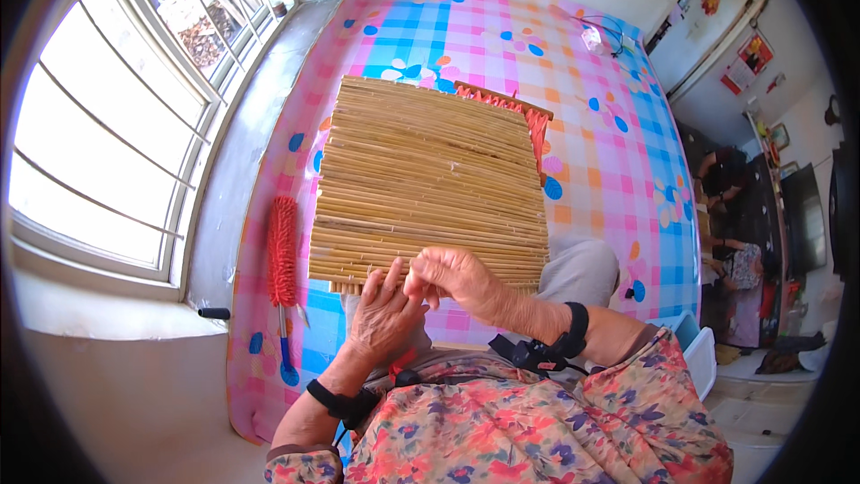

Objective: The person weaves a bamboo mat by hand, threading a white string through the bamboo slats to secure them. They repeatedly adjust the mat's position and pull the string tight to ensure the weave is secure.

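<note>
A mat of thin tan stalks (430, 179), laid side by side and tied in rows, spreads out in front of me. Pale bits of thread show along its ties, and its near edge comes over my lap. My left hand (381, 312) rests at that near edge, fingers stretched out and slightly apart. Close against it, my right hand (448, 276) is closed in a pinch above the same edge. Whatever is between its fingertips is too small or hidden to make out. The two hands nearly touch at the fingertips.
Under the mat's far right corner lies a wooden frame with red cords (537, 121). A red fluffy duster (282, 251) with a blue handle lies left on the checked sheet (609, 197). Beyond stands a barred window (107, 125). A pale blue tub (699, 354) is at right; people sit farther off.
</note>
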Demonstrator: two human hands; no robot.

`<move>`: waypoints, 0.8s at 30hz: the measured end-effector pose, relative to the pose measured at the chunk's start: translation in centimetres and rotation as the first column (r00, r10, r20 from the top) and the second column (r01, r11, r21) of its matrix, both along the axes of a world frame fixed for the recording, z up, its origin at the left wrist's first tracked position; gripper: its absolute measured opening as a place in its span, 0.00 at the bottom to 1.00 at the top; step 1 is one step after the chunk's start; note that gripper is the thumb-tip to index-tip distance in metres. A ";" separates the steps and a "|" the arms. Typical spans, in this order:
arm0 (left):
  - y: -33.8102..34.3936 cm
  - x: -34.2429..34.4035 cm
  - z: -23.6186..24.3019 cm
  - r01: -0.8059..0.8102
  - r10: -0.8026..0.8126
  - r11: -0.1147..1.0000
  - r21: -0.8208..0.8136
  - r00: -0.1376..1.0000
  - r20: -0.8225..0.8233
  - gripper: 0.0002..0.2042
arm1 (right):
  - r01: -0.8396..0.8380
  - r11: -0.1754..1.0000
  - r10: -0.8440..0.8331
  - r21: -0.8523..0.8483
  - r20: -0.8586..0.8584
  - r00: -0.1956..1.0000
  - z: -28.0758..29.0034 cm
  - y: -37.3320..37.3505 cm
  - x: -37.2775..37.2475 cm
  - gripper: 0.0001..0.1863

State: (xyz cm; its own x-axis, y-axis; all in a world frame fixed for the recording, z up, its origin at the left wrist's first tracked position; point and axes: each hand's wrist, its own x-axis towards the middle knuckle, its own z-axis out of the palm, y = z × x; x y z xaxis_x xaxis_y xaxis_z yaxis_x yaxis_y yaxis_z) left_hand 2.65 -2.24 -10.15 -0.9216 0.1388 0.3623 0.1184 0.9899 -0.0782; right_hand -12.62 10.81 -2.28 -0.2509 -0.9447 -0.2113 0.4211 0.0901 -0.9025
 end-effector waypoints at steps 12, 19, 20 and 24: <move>-0.2 0.2 -1.1 -0.069 0.058 0.995 0.071 0.987 0.147 0.10 | 0.108 0.994 -0.101 0.029 -0.194 0.976 2.0 -0.6 0.9 0.19; -0.5 -0.4 0.2 -0.044 0.041 0.995 0.085 0.998 0.040 0.19 | 0.103 0.995 -0.098 -0.006 -0.377 0.921 0.3 -0.5 -4.2 0.16; -0.3 -0.2 0.4 -0.056 0.053 0.995 0.077 0.998 0.036 0.20 | 0.207 0.978 -0.189 0.026 -0.316 0.930 -0.1 -0.5 -5.7 0.16; 0.5 1.2 1.5 -0.068 0.093 0.970 0.234 0.991 -0.097 0.18 | 0.392 0.915 -0.278 0.094 -0.559 0.781 -1.3 2.0 -10.1 0.16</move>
